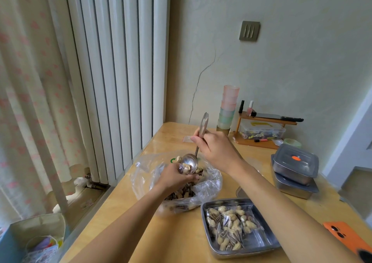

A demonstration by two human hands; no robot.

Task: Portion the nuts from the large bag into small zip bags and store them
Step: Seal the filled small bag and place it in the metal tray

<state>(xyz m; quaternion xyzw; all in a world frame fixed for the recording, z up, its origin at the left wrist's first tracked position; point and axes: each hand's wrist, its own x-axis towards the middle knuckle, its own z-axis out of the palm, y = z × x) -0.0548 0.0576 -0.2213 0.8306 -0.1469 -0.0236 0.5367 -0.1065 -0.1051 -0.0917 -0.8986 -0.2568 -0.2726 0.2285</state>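
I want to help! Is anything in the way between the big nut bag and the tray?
Nothing visible is. The large bag lies right beside the tray, with no other thing between them.

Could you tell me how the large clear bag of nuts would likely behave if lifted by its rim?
The large bag looks thin and crumpled, so it would probably flop and sag. The nuts pooled inside would likely shift and weigh it down. Its mouth, open under the spoon, might spill.

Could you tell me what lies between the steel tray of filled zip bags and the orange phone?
In the head view, only the person's right forearm crosses that gap, hiding the wooden table beneath.
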